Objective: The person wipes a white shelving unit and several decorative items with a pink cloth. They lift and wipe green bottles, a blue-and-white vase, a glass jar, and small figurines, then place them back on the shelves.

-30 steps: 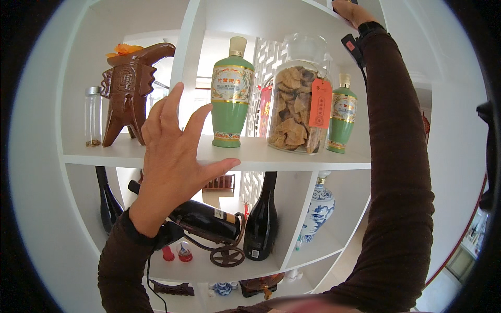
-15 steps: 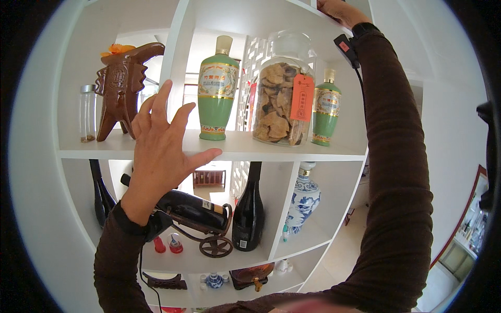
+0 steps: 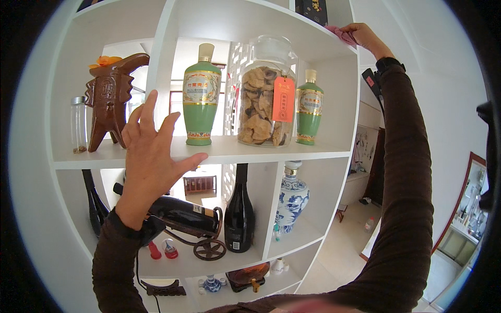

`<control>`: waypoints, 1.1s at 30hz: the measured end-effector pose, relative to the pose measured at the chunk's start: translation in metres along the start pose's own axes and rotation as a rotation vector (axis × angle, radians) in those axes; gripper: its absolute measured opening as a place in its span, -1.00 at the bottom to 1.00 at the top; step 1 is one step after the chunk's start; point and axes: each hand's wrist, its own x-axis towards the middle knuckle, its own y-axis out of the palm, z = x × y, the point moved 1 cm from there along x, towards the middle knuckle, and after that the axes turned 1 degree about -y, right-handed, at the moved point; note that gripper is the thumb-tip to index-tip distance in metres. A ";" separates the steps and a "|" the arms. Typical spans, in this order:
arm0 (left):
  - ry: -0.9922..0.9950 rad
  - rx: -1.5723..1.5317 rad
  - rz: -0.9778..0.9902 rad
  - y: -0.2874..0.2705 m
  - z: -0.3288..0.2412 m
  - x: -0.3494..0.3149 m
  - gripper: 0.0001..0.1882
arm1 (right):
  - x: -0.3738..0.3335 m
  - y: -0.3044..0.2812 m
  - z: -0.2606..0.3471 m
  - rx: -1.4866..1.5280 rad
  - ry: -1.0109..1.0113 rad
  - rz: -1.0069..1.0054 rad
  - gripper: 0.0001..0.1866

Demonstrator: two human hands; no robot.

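Note:
My right hand (image 3: 369, 39) is raised at the upper right, fingers closed on a pink cloth (image 3: 340, 34) against the front edge of the upper shelf (image 3: 292, 20). On that shelf a black box (image 3: 311, 10) stands just behind the cloth. My left hand (image 3: 148, 159) is open with fingers spread, in front of the middle shelf board (image 3: 255, 155). It holds nothing; whether it touches the board I cannot tell. Nearest to it are a tall green bottle (image 3: 202, 99) and a brown three-legged vessel (image 3: 109, 96) with orange petals on top.
A glass jar of dried brown slices (image 3: 258, 104) and a smaller green bottle (image 3: 310, 107) share the middle shelf with a slim glass jar (image 3: 79, 125). Below are a dark bottle (image 3: 239, 214), another bottle lying in a wheeled metal holder (image 3: 210, 249), and a blue-and-white vase (image 3: 290, 201).
My right hand has come lower and outward along the upper shelf, and the pink cloth now shows in it. The view has shifted; my left hand keeps its spread pose.

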 end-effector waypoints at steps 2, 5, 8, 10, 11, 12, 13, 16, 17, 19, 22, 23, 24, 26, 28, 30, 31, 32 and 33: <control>0.000 0.003 -0.004 0.000 0.000 0.000 -0.17 | 0.002 0.009 -0.010 -0.288 0.043 -0.033 -0.79; 0.014 0.008 -0.020 0.000 0.000 0.000 -0.19 | 0.021 0.023 -0.010 -0.783 0.014 0.118 -0.76; 0.021 0.034 -0.035 0.001 0.000 0.000 -0.20 | 0.034 0.033 -0.011 -0.911 -0.115 0.260 -0.71; 0.018 0.055 -0.040 0.001 -0.001 0.000 -0.21 | 0.038 0.041 -0.019 -0.781 0.007 0.164 -0.72; 0.016 0.062 -0.045 0.001 -0.001 -0.001 -0.21 | 0.039 0.044 -0.026 -0.746 0.104 0.101 -0.72; 0.017 0.101 -0.046 0.001 -0.002 -0.001 -0.22 | 0.037 0.049 -0.035 -0.599 0.103 0.063 -0.73; 0.008 0.082 -0.041 0.002 -0.002 -0.001 -0.21 | 0.038 0.051 -0.044 -0.529 0.132 0.001 -0.74; 0.015 0.161 -0.053 0.004 -0.004 -0.001 -0.20 | 0.043 0.052 -0.071 -0.643 -0.014 -0.006 -0.75; -0.002 0.155 -0.033 0.005 -0.003 -0.001 -0.20 | 0.045 0.049 -0.077 -0.698 -0.166 0.007 -0.76; 0.008 0.232 -0.040 0.007 -0.003 -0.001 -0.21 | 0.042 0.050 -0.087 -0.648 -0.261 -0.069 -0.76; 0.052 0.153 -0.071 0.008 0.000 -0.001 -0.25 | 0.037 0.052 -0.080 -0.555 0.013 -0.088 -0.74; 0.058 0.184 -0.072 0.008 0.001 -0.001 -0.25 | 0.035 0.053 -0.071 -0.532 0.094 -0.092 -0.73; 0.065 0.135 -0.074 0.008 0.001 -0.001 -0.26 | 0.032 0.054 -0.061 -0.506 0.153 -0.105 -0.72; 0.063 0.159 -0.063 0.007 0.002 -0.002 -0.28 | 0.028 0.052 -0.034 -0.480 0.221 -0.115 -0.68; 0.051 0.095 -0.051 0.006 0.003 -0.002 -0.29 | 0.023 0.046 -0.012 -0.454 0.270 -0.125 -0.64; 0.061 0.076 -0.064 0.005 0.003 -0.002 -0.29 | 0.015 0.037 -0.001 -0.404 0.330 -0.153 -0.60; 0.072 0.064 -0.084 0.005 0.002 -0.002 -0.28 | 0.013 0.032 0.001 -0.380 0.337 -0.172 -0.57; 0.079 0.091 -0.096 0.005 0.002 -0.001 -0.27 | 0.010 0.026 -0.001 -0.351 0.322 -0.210 -0.58; 0.078 0.043 -0.097 0.005 0.002 -0.001 -0.26 | 0.008 0.022 -0.004 -0.324 0.309 -0.247 -0.58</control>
